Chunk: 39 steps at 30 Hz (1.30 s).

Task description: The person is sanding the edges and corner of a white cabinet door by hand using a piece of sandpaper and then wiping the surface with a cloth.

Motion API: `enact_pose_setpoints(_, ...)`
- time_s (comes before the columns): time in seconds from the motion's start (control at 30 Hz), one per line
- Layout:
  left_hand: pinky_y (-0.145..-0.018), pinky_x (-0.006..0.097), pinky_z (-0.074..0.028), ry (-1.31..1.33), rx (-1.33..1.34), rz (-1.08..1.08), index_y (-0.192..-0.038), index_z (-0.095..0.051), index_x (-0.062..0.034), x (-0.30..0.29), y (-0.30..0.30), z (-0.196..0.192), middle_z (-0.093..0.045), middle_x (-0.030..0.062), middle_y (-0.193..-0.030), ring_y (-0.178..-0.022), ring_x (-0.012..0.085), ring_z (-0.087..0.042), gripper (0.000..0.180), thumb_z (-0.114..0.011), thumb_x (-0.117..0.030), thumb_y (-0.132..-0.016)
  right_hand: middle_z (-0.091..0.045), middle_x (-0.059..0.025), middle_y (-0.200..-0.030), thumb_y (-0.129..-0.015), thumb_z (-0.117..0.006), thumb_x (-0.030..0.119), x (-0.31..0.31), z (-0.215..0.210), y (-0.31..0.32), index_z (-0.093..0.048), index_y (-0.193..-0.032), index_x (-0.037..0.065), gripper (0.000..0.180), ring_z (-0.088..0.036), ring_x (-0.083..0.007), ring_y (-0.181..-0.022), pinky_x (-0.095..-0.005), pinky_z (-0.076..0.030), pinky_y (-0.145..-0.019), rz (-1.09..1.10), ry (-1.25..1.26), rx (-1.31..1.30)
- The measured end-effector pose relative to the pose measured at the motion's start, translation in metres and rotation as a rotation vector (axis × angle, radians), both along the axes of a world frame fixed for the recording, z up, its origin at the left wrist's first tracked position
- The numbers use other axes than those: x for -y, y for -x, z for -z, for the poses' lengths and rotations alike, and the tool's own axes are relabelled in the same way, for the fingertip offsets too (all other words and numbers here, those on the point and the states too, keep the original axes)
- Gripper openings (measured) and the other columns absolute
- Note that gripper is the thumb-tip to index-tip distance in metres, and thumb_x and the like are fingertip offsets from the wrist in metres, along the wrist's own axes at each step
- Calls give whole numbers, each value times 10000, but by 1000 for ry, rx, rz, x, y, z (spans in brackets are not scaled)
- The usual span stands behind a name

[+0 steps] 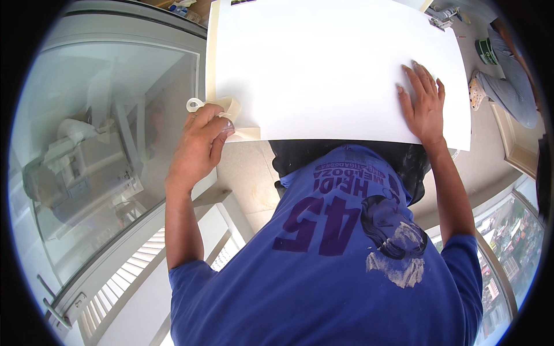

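Note:
A large white board (334, 69) lies in front of me, its near edge by my waist. Cream masking tape (212, 52) runs down its left edge. At the near left corner, my left hand (199, 141) is closed on a loose, curling length of the masking tape, thumb and fingers pinched together. A small pale ring (195, 104) shows beside its knuckles; whether it is the tape's roll or a curl, I cannot tell. A short tape strip (248, 133) lies along the near edge by that corner. My right hand (426, 106) rests flat on the board's right part, fingers spread.
A framed glass door (115, 144) stands close on my left, with a handle (57, 311) low down. At the far right corner sits a metal clamp-like piece (441, 22). Another person's grey-clad leg (511, 83) and a green bucket (486, 52) are at right.

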State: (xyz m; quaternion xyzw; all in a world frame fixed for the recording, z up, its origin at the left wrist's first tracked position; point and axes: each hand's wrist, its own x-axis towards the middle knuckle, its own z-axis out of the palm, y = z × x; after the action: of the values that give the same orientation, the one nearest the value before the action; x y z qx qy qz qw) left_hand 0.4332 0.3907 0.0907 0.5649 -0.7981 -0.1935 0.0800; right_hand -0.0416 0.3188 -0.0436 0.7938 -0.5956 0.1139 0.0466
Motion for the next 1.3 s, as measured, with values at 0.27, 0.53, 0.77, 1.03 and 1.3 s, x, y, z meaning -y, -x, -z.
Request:
enact_pose_setpoints(0.27,-834,414,-572,125,12,-262,-1088,-672,26,-12,-42,-49,-677,144,-1166,-976,350,-679,115,-660,52,-977,-539,-132,-1578,-1064,-572,375,4,2,-3,-600,-1505,167,488,-440,-308,-1517,-564,-201,-1288,-22,-29,10)
enact_pose_setpoints(0.53,-899,323,-523,423,169,-385,-1074,-606,13,-31,-98,-78,-686,150,-1095,-986,330,-662,50,-561,-1,-1055,-530,-153,-1580,-1063,-569,344,10,0,-14,-590,-1507,146,487,-435,-333,-1517,-570,-181,-1287,-64,-51,35)
enact_pose_setpoints(0.77,-1164,411,-433,789,-296,-664,-1148,-670,-33,-41,-140,-107,-749,105,-1230,-1217,249,-665,132,-556,-96,-1124,-529,-152,-1581,-1059,-573,322,6,-1,-15,-584,-1507,125,490,-436,-328,-1517,-556,-185,-1286,-78,-43,13)
enact_pose_setpoints(1.03,-1193,443,-417,417,-734,-184,-1176,-666,-45,74,-3,-48,-755,132,-1271,-1317,301,-645,124,-572,-60,-1097,-543,-180,-1546,-1010,-618,303,3,-8,-19,-592,-1467,86,507,-478,-343,-1469,-620,-204,-1257,-83,-24,68)
enact_pose_setpoints(1.3,-1009,330,-508,-10,-890,45,-1180,-673,-24,188,227,69,-751,97,-1155,-1125,198,-687,183,-517,-13,-1085,-538,-192,-1538,-1021,-594,349,4,1,-22,-606,-1423,71,489,-494,-325,-1458,-641,-264,-1249,20,-29,198)
